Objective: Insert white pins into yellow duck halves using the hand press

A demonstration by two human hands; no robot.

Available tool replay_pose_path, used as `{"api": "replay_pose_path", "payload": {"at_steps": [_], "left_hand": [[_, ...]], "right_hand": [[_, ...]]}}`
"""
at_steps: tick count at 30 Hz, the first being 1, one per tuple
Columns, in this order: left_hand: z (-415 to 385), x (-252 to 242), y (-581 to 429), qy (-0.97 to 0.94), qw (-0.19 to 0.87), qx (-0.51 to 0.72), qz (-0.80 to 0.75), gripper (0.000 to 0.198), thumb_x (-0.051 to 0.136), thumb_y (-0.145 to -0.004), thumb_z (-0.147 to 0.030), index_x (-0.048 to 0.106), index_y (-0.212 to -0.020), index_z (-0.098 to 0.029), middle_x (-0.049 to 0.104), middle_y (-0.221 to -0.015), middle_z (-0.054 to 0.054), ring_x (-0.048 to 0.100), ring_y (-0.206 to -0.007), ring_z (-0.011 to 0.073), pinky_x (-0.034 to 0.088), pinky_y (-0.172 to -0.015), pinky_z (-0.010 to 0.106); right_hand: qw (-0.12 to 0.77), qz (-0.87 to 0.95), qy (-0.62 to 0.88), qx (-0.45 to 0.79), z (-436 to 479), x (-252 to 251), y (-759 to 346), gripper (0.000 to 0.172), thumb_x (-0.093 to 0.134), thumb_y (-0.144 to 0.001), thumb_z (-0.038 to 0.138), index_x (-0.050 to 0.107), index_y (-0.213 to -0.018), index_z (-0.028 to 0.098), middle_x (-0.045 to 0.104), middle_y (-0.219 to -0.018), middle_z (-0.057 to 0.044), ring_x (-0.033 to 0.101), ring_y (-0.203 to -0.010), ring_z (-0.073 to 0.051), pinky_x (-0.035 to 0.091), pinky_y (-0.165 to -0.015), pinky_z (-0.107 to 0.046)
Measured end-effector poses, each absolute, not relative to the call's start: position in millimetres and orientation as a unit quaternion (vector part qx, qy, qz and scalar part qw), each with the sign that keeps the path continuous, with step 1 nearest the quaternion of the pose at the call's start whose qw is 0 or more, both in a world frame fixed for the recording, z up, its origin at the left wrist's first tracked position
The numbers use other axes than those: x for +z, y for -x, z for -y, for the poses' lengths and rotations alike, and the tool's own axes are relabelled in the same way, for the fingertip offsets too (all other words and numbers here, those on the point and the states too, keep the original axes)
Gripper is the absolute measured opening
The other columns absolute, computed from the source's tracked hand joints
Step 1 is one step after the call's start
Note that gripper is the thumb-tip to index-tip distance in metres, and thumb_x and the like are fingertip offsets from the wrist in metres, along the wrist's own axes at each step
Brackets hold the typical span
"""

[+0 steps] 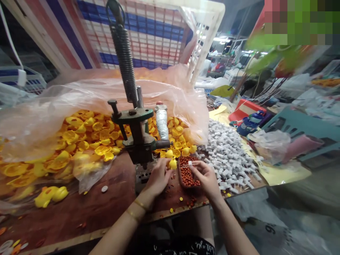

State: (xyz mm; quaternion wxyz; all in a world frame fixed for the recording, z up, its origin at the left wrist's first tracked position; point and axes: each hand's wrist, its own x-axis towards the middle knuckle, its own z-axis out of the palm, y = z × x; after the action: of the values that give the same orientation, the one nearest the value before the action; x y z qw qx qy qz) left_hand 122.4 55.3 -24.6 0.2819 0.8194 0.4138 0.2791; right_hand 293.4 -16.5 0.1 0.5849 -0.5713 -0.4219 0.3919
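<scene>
My left hand (pixel 158 177) is closed around a small yellow hollow plastic piece (pixel 172 163), beside the base of a hand press (pixel 139 138). Part of its fingers is hidden behind the back of the hand. Between the fingertips of my right hand (pixel 205 177) is a small white plastic block with a thin rod (pixel 190 163). That hand hovers over a brown tray (pixel 181 179) holding many small orange-red beads (pixel 187 173). Behind the press lies a heap of yellow plastic shells (pixel 103 136). A pile of similar white blocks with rods (pixel 230 156) spreads to the right.
The press has a tall spring (pixel 123 60) and a foil-wrapped handle (pixel 162 122). Clear plastic sheeting (pixel 79 92) surrounds the shells before a tilted white crate (pixel 204 39). A joined yellow figure (pixel 50 196) lies left. A blue bottle (pixel 249 123) and teal chair (pixel 305 124) stand right.
</scene>
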Motion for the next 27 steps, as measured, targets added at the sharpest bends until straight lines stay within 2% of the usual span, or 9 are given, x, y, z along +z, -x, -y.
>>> {"api": "replay_pose_path", "payload": {"at_steps": [3, 6, 9, 12, 15, 19, 23, 25, 27], "left_hand": [[-20, -35, -102, -0.676, 0.491, 0.426, -0.347, 0.036, 0.058, -0.081, -0.017, 0.045, -0.113, -0.022, 0.059, -0.113, 0.007, 0.063, -0.097, 0.0186, 0.05, -0.083, 0.031], [8, -38, -83, -0.598, 0.548, 0.472, -0.346, 0.041, 0.067, -0.073, -0.014, 0.046, -0.106, -0.024, 0.061, -0.098, 0.0, 0.064, -0.082, 0.0139, 0.05, -0.071, 0.023], [20, -37, -66, -0.585, 0.511, 0.519, -0.356, 0.044, 0.073, -0.064, -0.009, 0.05, -0.099, -0.025, 0.059, -0.093, -0.003, 0.062, -0.076, 0.0106, 0.048, -0.066, 0.018], [22, -41, -50, -0.623, 0.434, 0.54, -0.363, 0.043, 0.07, -0.064, -0.004, 0.053, -0.097, -0.025, 0.059, -0.097, -0.002, 0.062, -0.084, 0.0124, 0.049, -0.073, 0.02], [23, -48, -38, -0.666, 0.364, 0.527, -0.382, 0.041, 0.063, -0.068, -0.002, 0.054, -0.101, -0.024, 0.056, -0.108, 0.003, 0.061, -0.095, 0.0162, 0.05, -0.081, 0.025], [23, -52, -32, -0.702, 0.314, 0.513, -0.381, 0.047, 0.057, -0.071, 0.0, 0.052, -0.11, -0.025, 0.053, -0.113, 0.005, 0.06, -0.1, 0.0176, 0.051, -0.083, 0.028], [20, -43, -28, -0.742, 0.32, 0.485, -0.335, 0.057, 0.05, -0.073, 0.003, 0.053, -0.12, -0.03, 0.053, -0.112, 0.006, 0.061, -0.1, 0.0176, 0.053, -0.081, 0.028], [18, -39, -24, -0.757, 0.318, 0.46, -0.337, 0.053, 0.05, -0.076, 0.001, 0.059, -0.118, -0.031, 0.054, -0.11, 0.005, 0.062, -0.099, 0.0172, 0.054, -0.08, 0.027], [15, -37, -16, -0.753, 0.304, 0.448, -0.374, 0.044, 0.054, -0.077, -0.004, 0.067, -0.11, -0.031, 0.056, -0.108, 0.005, 0.062, -0.099, 0.0175, 0.053, -0.083, 0.026]], "right_hand": [[0.552, 0.528, 0.544, 0.347, 32, -3, -267, 0.018, 0.063, -0.083, 0.035, 0.063, -0.088, 0.019, 0.061, -0.071, -0.001, 0.055, -0.061, -0.013, 0.045, -0.056, -0.023], [0.494, 0.696, 0.464, 0.239, 44, -6, -241, 0.012, 0.053, -0.089, 0.024, 0.063, -0.094, 0.019, 0.058, -0.076, -0.003, 0.055, -0.068, -0.014, 0.045, -0.06, -0.024], [0.432, 0.797, 0.404, 0.125, 49, -6, -225, 0.018, 0.043, -0.094, 0.018, 0.06, -0.101, 0.016, 0.056, -0.075, -0.004, 0.05, -0.066, -0.014, 0.041, -0.057, -0.025], [0.373, 0.842, 0.39, 0.026, 50, -2, -215, 0.021, 0.038, -0.095, 0.017, 0.059, -0.099, 0.013, 0.055, -0.071, -0.005, 0.045, -0.063, -0.015, 0.036, -0.055, -0.027], [0.342, 0.853, 0.394, -0.02, 48, 3, -208, 0.025, 0.034, -0.095, 0.014, 0.059, -0.094, 0.013, 0.056, -0.071, -0.006, 0.044, -0.063, -0.017, 0.035, -0.055, -0.029], [0.323, 0.861, 0.393, -0.027, 48, 3, -197, 0.026, 0.034, -0.094, 0.014, 0.059, -0.092, 0.012, 0.057, -0.072, -0.006, 0.045, -0.063, -0.017, 0.036, -0.055, -0.03], [0.297, 0.858, 0.419, 0.022, 52, 1, -194, 0.022, 0.041, -0.092, 0.015, 0.059, -0.103, 0.01, 0.061, -0.08, -0.008, 0.049, -0.068, -0.018, 0.04, -0.058, -0.029], [0.292, 0.863, 0.405, 0.083, 49, 0, -205, 0.025, 0.046, -0.09, 0.014, 0.058, -0.112, 0.013, 0.062, -0.089, -0.007, 0.054, -0.075, -0.017, 0.044, -0.063, -0.027], [0.307, 0.837, 0.441, 0.102, 36, -1, -228, 0.027, 0.046, -0.087, 0.011, 0.06, -0.11, 0.016, 0.062, -0.093, -0.007, 0.056, -0.081, -0.016, 0.045, -0.068, -0.026]]}}
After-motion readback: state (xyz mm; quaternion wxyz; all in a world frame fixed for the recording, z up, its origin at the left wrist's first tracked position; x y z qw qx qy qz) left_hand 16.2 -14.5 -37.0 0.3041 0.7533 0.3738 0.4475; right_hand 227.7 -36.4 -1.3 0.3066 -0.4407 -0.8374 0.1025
